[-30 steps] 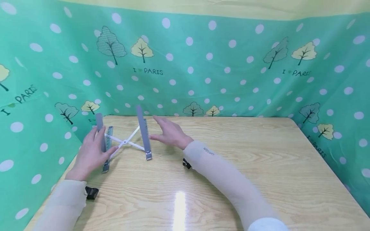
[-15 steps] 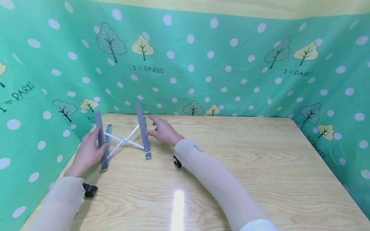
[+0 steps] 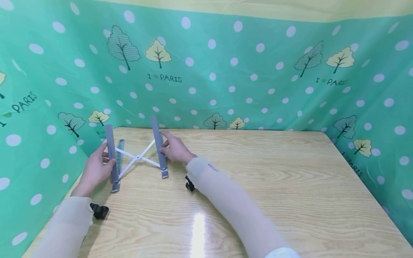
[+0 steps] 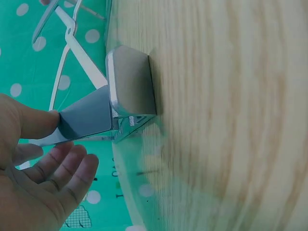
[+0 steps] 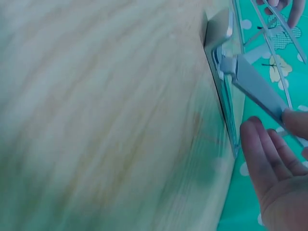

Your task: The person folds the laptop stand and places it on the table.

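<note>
A grey folding laptop stand stands unfolded at the left of the table, its two slanted arms joined by white crossed bars. My left hand pinches the stand's left arm, thumb on the upper face and index finger beneath; the other fingers lie loosely below, as the left wrist view shows. On the far side, my right hand pinches the right arm between thumb and fingers. In the right wrist view the right thumb lies on the arm, and the stand's foot rests on the wood.
The wooden table reaches to a green dotted curtain at the back and both sides. A black wrist camera sits at my left cuff, another black camera at my right. A bright light reflection crosses the table's front.
My right hand has moved left from beside the stand and taken hold of its right arm. The left hand has shifted slightly left and closed on the left arm. The stand stays in place.
</note>
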The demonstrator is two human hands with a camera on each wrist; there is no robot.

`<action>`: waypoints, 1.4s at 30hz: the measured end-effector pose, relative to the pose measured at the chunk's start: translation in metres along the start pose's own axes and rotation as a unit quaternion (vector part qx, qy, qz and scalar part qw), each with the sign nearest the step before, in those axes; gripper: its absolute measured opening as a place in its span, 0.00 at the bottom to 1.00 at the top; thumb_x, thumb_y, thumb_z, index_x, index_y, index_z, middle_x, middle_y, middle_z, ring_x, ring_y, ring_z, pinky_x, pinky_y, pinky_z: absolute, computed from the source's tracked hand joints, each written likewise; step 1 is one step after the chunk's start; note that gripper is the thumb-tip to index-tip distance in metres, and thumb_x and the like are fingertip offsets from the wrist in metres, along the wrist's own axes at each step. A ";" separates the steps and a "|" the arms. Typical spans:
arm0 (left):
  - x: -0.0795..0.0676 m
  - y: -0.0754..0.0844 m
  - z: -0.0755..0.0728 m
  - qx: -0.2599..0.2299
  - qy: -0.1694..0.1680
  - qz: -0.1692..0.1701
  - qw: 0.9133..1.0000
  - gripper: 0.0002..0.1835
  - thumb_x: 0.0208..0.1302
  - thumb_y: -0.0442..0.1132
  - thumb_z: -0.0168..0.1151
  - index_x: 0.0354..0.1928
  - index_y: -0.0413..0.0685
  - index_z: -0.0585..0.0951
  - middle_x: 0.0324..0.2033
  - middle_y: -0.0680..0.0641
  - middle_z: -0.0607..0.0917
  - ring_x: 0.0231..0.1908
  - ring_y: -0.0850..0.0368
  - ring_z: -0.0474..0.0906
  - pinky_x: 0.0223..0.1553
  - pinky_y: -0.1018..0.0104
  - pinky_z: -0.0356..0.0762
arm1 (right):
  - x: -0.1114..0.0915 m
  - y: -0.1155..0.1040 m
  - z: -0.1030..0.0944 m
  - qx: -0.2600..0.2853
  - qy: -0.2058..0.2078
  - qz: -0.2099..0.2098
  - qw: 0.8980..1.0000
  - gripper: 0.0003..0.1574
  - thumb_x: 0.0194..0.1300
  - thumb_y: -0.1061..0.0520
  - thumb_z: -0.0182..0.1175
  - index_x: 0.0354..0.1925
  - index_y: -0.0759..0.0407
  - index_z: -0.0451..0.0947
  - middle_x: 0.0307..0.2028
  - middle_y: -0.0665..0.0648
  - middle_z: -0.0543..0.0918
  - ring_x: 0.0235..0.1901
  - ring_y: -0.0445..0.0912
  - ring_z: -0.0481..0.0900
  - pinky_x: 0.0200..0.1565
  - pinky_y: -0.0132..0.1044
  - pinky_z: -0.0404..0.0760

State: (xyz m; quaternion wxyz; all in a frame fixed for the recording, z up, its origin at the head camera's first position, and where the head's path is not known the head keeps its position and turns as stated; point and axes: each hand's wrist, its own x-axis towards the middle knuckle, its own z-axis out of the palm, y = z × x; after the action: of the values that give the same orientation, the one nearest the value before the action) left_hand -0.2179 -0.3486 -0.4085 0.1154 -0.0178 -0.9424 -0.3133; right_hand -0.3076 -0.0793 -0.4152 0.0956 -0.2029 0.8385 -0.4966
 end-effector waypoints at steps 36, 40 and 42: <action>-0.001 0.004 0.004 -0.017 -0.011 -0.045 0.999 0.40 0.64 0.28 0.58 0.73 0.36 0.49 0.40 0.33 0.76 0.41 0.39 0.77 0.30 0.62 0.80 | -0.009 0.001 0.003 0.006 0.017 0.016 1.000 0.45 0.66 0.67 0.56 0.73 0.39 0.52 0.30 0.53 0.78 0.27 0.44 0.79 0.28 0.32 0.81; 0.000 0.006 0.005 -0.026 -0.015 -0.052 0.998 0.40 0.64 0.28 0.58 0.73 0.37 0.49 0.41 0.33 0.75 0.42 0.38 0.77 0.31 0.60 0.80 | -0.010 0.001 0.000 0.012 0.015 0.026 0.999 0.46 0.66 0.67 0.56 0.73 0.37 0.52 0.31 0.54 0.78 0.28 0.44 0.79 0.29 0.33 0.81; 0.000 0.007 0.006 -0.029 -0.016 -0.055 0.998 0.40 0.64 0.28 0.58 0.73 0.37 0.49 0.42 0.33 0.75 0.42 0.38 0.77 0.32 0.60 0.80 | -0.011 0.001 -0.001 0.015 0.013 0.032 0.999 0.46 0.66 0.67 0.56 0.73 0.37 0.52 0.31 0.54 0.78 0.28 0.44 0.79 0.29 0.33 0.81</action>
State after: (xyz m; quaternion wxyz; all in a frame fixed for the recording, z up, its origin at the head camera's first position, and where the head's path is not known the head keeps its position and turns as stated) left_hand -0.2182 -0.3393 -0.4093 0.0823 0.0252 -0.9343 -0.3459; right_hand -0.2982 -0.0731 -0.4154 0.1038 -0.1676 0.8381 -0.5086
